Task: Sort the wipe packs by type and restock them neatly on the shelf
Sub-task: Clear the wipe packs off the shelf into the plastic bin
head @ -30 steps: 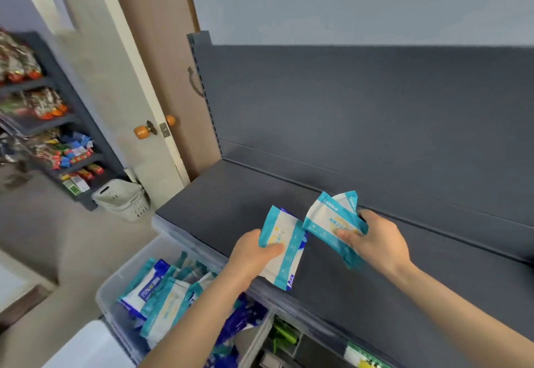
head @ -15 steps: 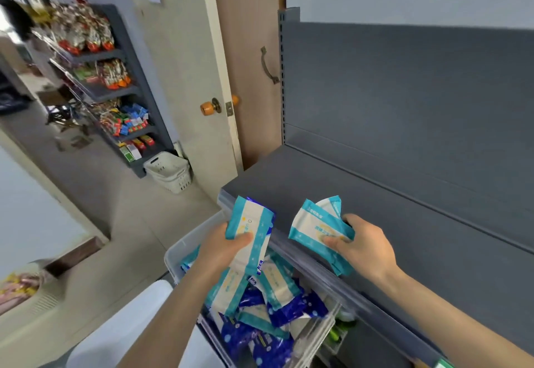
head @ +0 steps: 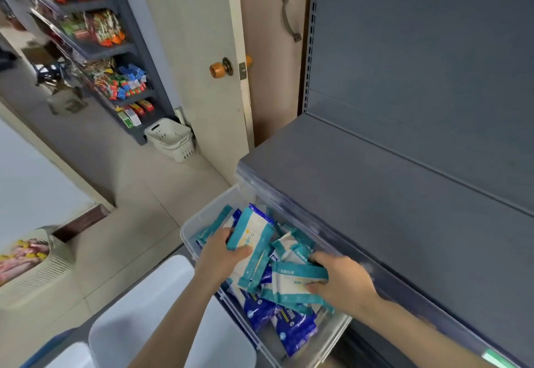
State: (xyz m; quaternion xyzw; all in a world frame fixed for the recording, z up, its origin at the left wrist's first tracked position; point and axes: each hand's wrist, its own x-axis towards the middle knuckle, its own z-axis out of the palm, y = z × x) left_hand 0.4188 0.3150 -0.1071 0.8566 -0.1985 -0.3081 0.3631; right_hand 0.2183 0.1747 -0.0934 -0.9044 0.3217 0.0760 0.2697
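Grey metal shelf (head: 375,223) beside clear plastic bin (head: 187,233); left hand (head: 222,255), right hand (head: 344,281) each clutch teal-trimmed white wipe packs (head: 254,240), so match types first.

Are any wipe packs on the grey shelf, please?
No, the shelf holds none; packs are in the bin, left hand and right hand.

Glossy plastic wipe packs (head: 254,240); matt grey shelf (head: 390,194).

Small shop: stocked snack shelves (head: 95,29), gondola shelf (head: 390,194).
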